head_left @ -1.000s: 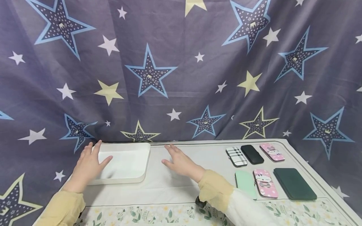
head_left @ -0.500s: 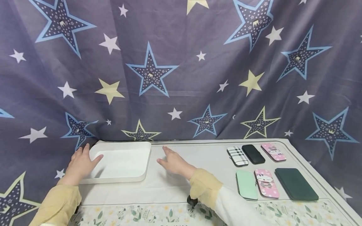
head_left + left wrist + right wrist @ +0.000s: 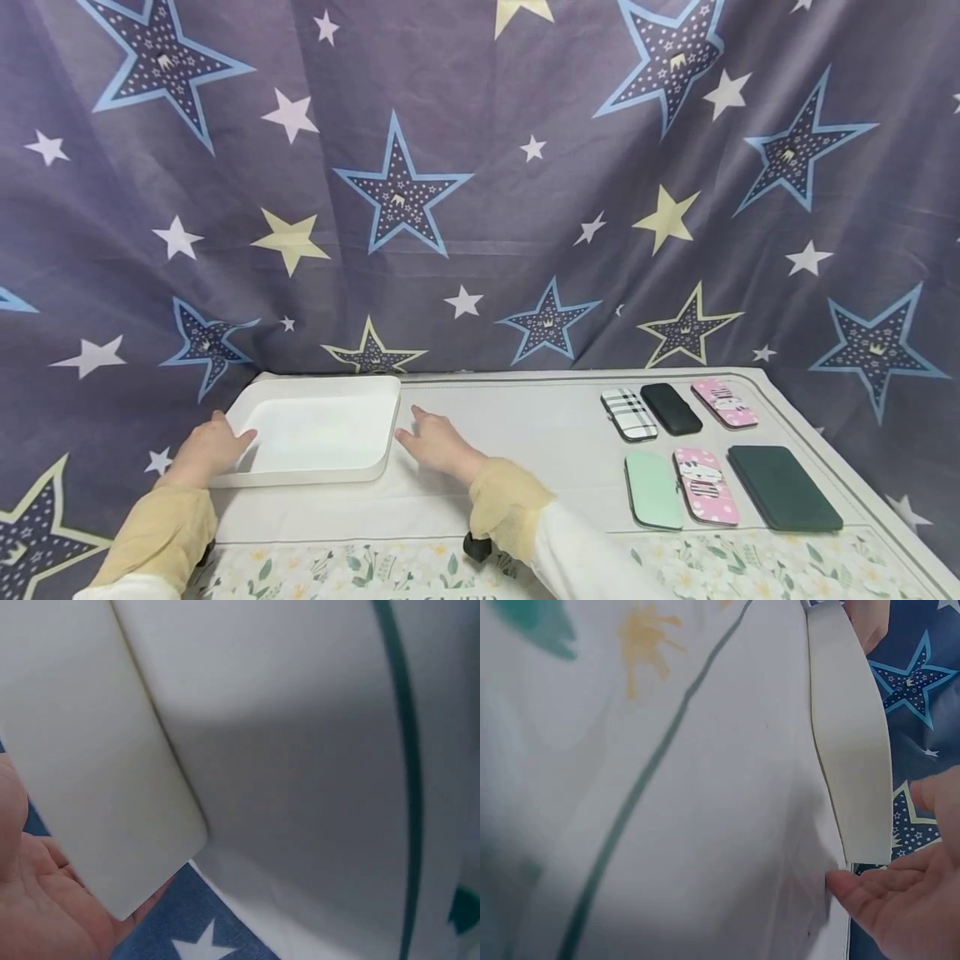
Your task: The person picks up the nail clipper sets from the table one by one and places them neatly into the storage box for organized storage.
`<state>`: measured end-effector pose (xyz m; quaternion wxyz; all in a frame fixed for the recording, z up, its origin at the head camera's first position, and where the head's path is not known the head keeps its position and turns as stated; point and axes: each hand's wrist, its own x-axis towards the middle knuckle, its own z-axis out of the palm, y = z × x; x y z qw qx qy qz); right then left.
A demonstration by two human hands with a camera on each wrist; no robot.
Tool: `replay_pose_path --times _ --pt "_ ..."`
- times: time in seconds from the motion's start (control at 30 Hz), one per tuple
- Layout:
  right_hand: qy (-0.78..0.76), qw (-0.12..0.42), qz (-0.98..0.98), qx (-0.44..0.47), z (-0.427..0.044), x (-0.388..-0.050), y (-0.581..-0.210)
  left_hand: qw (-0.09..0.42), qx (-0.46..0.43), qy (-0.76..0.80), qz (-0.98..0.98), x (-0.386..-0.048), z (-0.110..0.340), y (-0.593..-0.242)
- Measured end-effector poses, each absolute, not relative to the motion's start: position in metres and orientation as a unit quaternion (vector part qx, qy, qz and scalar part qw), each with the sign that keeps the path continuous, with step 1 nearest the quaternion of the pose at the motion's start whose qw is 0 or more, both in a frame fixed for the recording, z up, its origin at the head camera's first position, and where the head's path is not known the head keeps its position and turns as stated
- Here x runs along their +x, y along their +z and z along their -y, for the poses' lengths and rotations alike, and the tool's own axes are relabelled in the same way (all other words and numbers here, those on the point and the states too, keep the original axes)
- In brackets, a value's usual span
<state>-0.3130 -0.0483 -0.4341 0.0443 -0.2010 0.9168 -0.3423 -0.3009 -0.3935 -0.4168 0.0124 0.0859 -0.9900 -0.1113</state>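
A shallow white tray [image 3: 315, 477] stands at the left of the table. My left hand [image 3: 206, 448] is at its left end, thumb over the rim and fingers along the outside. In the left wrist view the palm [image 3: 56, 907] lies beside the tray's corner [image 3: 112, 825], fingers partly hidden behind it. Just off the tray's right end is my right hand [image 3: 438, 443], fingers extended and holding nothing. The right wrist view has this hand [image 3: 907, 892] close to the near end of the tray wall [image 3: 851, 742]; whether it touches, I cannot tell.
Several flat cases lie on the right: plaid [image 3: 630, 414], black [image 3: 671, 409], two pink patterned ones [image 3: 724, 403] [image 3: 706, 487], and mint green [image 3: 654, 491]. A dark green rectangular item [image 3: 785, 488] is beside them. A star-printed curtain [image 3: 480, 208] hangs along the back.
Both hands have come lower toward the tray's ends. My right hand has shifted left to the tray's right side; the left has moved left and down to its left rim. The tray looks unmoved.
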Motion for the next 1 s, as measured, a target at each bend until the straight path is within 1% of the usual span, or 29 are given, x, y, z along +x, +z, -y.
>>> replay_pose_path --times 0.07,0.2,0.5,0.6,0.8,1.0 --pt "-0.355 0.037 -0.914 -0.193 0.053 -0.314 -0.435 0.009 0.086 -0.115 0.99 -0.302 0.394 -0.418" --pt "-0.387 0.042 -0.905 -0.174 0.061 -0.313 -0.439 0.014 0.09 -0.12 0.989 -0.303 0.395 -0.419" --pt "-0.466 0.076 -0.868 -0.155 0.072 -0.31 -0.445 0.081 0.074 -0.137 0.984 -0.301 0.407 -0.42" --pt "-0.488 0.081 -0.855 -0.159 0.074 -0.31 -0.446 0.079 0.076 -0.146 0.983 -0.3 0.41 -0.419" --pt "-0.508 0.091 -0.842 -0.157 0.076 -0.31 -0.447 0.059 0.075 -0.15 0.984 -0.299 0.412 -0.419" --pt "-0.496 0.075 -0.851 -0.151 0.076 -0.309 -0.447 0.054 0.071 -0.15 0.985 -0.297 0.412 -0.42"
